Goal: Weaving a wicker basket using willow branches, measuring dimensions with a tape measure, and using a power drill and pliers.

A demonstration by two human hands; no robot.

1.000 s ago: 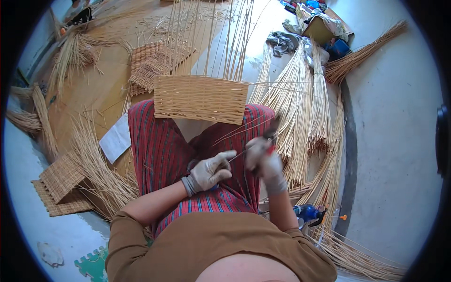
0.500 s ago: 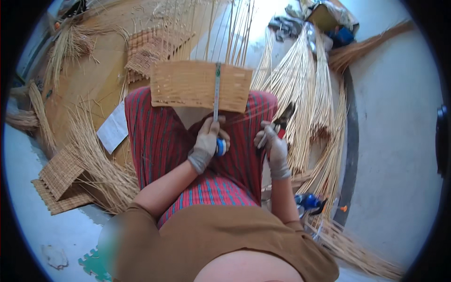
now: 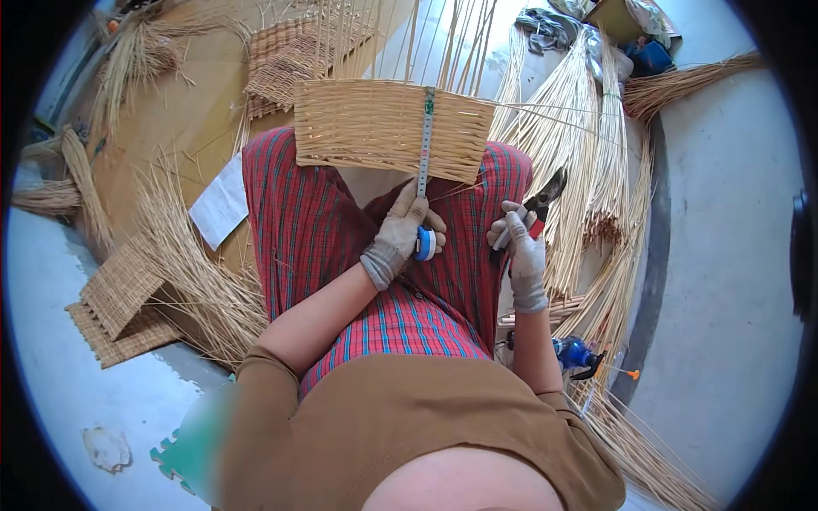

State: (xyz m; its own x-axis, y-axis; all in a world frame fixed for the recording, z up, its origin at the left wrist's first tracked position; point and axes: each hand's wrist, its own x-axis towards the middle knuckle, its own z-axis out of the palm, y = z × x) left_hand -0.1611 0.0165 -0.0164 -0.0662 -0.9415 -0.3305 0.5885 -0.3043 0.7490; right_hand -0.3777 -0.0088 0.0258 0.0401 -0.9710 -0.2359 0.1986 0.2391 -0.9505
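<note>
Tape measure (image 3: 425, 145) now stretches past left hand (image 3: 399, 236) over basket (image 3: 383, 128)

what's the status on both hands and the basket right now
Left hand shut on blue tape measure, tape laid up across half-woven wicker basket. Right hand shut on red-handled pruning shears, off the basket. Nothing in the way.

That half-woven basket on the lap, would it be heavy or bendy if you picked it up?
Probably light: the basket is thin woven cane. Its woven wall likely keeps its shape, while the loose upright canes above would probably sway.
</note>
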